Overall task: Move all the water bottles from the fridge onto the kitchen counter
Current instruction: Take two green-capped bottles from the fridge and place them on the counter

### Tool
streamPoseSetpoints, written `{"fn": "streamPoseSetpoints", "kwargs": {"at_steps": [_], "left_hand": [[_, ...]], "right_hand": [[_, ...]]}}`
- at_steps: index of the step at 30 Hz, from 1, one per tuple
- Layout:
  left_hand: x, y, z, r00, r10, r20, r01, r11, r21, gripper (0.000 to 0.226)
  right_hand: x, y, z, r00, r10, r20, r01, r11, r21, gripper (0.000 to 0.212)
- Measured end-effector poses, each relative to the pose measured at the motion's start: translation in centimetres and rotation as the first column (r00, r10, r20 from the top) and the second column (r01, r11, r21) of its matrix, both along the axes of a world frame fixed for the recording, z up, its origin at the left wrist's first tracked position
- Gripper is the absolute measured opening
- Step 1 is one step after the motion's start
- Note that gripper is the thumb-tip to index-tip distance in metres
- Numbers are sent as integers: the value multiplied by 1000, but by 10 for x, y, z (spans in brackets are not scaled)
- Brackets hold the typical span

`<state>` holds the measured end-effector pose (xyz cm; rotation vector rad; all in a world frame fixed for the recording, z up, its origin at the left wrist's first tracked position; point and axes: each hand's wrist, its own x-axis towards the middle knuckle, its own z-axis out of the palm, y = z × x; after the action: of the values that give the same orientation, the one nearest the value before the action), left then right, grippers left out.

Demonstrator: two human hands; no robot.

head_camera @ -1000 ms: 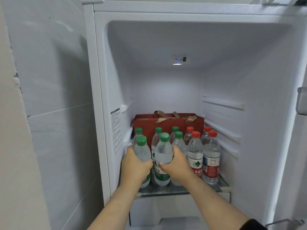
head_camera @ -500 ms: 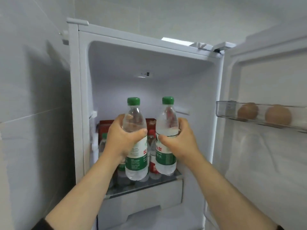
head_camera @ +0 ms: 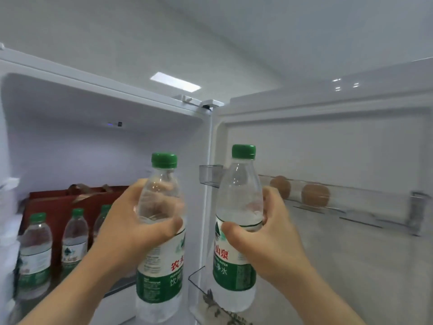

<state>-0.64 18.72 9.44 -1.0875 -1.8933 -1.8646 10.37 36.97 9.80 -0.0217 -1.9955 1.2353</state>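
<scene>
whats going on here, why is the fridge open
A person stands at the open fridge, holding two green-capped water bottles upright in front of it: the left hand grips the left bottle, the right hand the right bottle. At least three more bottles stand inside, before a red bag. No counter is in view, so neither is set down yet.

A flat rectangular ceiling light point(head_camera: 175, 82) is glowing on a plain white ceiling point(head_camera: 234, 31) above an open white fridge point(head_camera: 93, 73), whose door point(head_camera: 328, 141) is standing wide to the right, its clear shelf point(head_camera: 375, 202) holding two brown rounded items point(head_camera: 315, 195).
</scene>
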Motion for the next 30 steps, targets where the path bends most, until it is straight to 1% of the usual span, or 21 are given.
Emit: {"fn": "streamPoseSetpoints", "kwargs": {"at_steps": [3,8,10,12,15,16,19,21,23,25,28,30], "left_hand": [[40,29,12,995,-59,-83,58,998,-21,59],[128,85,21,982,-127,-139,129,992,6,47],[168,106,22,978,-144,-153,148,989,11,47],[209,129,26,973,-174,-154,179,983,25,48],[260,165,34,949,-263,-174,278,959,63,45],[274,177,36,939,-291,-181,307,949,66,48],[318,221,41,905,-377,-199,393,918,51,66],[347,250,39,889,-421,-181,434,900,37,70],[374,281,34,871,-470,-141,479,877,38,65],[403,314,27,832,-545,-108,551,834,37,62],[436,362,16,770,-631,-96,635,773,18,65],[455,396,7,729,-676,-103,679,734,-6,54]], "right_hand": [[50,21,9,999,-20,-27,20,1000,22,46],[154,58,13,995,-79,-62,82,995,56,45],[198,73,13,992,-109,-68,115,990,78,45],[241,89,14,982,-171,-83,180,978,108,48],[300,116,17,953,-287,-98,298,946,128,51],[319,124,19,940,-325,-105,337,933,126,52],[376,148,25,886,-448,-120,461,879,125,60],[408,163,26,842,-524,-125,538,834,123,60],[440,182,24,786,-606,-127,618,775,129,57],[472,202,19,725,-678,-121,689,713,128,57],[509,231,7,636,-766,-90,770,625,127,58],[531,252,-4,572,-816,-84,818,560,135,58]]}}
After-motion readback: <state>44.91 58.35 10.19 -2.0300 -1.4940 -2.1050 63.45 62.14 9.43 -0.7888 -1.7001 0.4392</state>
